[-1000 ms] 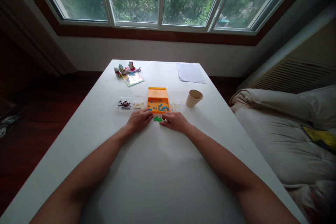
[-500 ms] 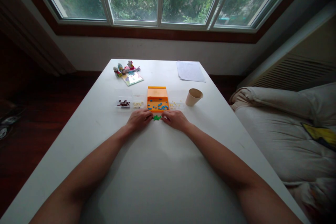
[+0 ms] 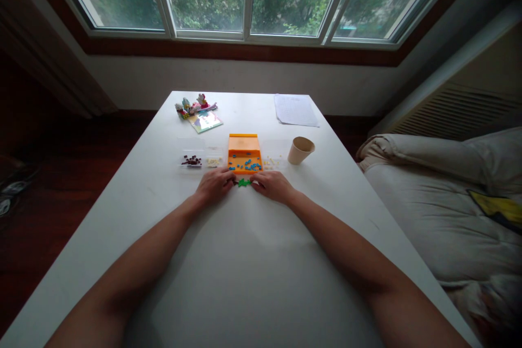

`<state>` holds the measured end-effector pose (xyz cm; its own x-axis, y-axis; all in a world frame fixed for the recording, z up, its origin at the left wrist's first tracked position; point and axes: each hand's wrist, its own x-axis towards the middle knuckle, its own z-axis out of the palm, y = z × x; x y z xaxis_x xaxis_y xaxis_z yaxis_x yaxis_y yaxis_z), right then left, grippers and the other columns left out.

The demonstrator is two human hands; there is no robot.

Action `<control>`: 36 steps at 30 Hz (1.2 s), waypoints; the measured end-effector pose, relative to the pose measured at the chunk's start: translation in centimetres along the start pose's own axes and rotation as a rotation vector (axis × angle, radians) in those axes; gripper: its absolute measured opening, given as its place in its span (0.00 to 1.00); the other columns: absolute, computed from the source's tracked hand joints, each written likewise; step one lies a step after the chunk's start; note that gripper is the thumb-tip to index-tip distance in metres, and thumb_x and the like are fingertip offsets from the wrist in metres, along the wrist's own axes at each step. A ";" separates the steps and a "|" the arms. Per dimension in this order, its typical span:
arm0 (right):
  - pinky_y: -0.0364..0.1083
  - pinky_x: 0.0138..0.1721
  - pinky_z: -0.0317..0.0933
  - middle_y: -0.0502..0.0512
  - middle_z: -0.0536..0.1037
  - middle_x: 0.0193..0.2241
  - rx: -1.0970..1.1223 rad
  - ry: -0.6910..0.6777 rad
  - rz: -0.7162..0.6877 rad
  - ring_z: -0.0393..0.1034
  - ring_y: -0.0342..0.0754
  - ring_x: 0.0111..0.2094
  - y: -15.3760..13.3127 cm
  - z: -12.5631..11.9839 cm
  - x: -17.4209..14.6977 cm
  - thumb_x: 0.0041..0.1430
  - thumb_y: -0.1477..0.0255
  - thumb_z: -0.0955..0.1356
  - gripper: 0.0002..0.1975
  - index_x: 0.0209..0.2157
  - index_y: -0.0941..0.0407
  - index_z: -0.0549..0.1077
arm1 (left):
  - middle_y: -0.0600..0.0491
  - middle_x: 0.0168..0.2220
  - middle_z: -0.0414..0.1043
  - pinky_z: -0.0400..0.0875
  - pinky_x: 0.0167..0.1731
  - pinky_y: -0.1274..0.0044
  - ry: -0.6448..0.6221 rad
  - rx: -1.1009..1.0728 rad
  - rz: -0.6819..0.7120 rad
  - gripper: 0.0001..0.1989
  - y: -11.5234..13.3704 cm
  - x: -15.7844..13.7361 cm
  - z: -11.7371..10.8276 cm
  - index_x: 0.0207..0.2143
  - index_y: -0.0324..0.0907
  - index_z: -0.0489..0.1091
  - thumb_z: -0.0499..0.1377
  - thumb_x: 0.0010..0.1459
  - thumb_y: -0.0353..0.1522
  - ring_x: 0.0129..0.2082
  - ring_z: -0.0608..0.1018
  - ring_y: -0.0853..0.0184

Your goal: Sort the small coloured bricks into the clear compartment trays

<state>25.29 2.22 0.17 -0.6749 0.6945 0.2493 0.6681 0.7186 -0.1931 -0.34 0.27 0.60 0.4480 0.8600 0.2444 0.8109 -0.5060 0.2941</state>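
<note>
A small green toy piece [image 3: 243, 182] with a jagged outline lies on the white table between my fingertips. My left hand [image 3: 215, 184] is closed at its left side; a tiny dark bit shows at the fingertips, too small to name. My right hand [image 3: 272, 185] pinches the right side of the green piece, palm down. Just beyond both hands is an orange box [image 3: 243, 144] with its lid raised, and small blue bricks [image 3: 253, 165] are scattered in it. Left of it, clear trays hold dark brown bricks [image 3: 191, 161] and cream bricks [image 3: 213, 162].
Right of the box, another clear tray [image 3: 272, 162] holds pale bits, beside a tan paper cup [image 3: 300, 151]. Small figurines [image 3: 194, 105] and a printed card [image 3: 206, 122] are at the back left, paper sheets [image 3: 296, 110] at the back right. A couch [image 3: 424, 206] adjoins the table.
My left fingertips have shifted very slightly left, and a dark bit now shows beside them. My right hand stays in nearly the same place at the green piece.
</note>
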 end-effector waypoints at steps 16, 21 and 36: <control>0.43 0.33 0.55 0.51 0.79 0.30 0.027 0.105 0.037 0.71 0.45 0.29 0.7 -0.8 -0.2 0.66 0.68 0.66 0.08 0.41 0.54 0.77 | 0.51 0.41 0.77 0.68 0.37 0.75 0.016 -0.002 0.028 0.09 0.1 0.0 -0.1 0.39 0.48 0.77 0.56 0.62 0.33 0.39 0.77 0.63; 0.44 0.34 0.57 0.51 0.75 0.26 0.012 0.434 0.265 0.68 0.45 0.28 3.4 -3.5 -0.6 0.68 0.66 0.64 0.12 0.44 0.57 0.76 | 0.52 0.40 0.77 0.67 0.36 0.75 0.020 -0.008 0.022 0.09 0.0 0.0 0.0 0.39 0.48 0.77 0.57 0.62 0.33 0.37 0.77 0.63; 0.48 0.40 0.58 0.57 0.72 0.34 -0.124 0.768 0.574 0.61 0.47 0.33 7.6 -6.8 -2.6 0.68 0.68 0.62 0.12 0.41 0.58 0.75 | 0.54 0.39 0.79 0.65 0.34 0.76 0.031 -0.037 0.024 0.10 -0.4 0.1 0.5 0.39 0.48 0.77 0.55 0.65 0.35 0.37 0.77 0.64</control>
<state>34.25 5.63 4.51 0.1246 0.6937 0.7095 0.8905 0.2372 -0.3883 -0.46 0.60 0.07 0.4552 0.8452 0.2801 0.7852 -0.5293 0.3213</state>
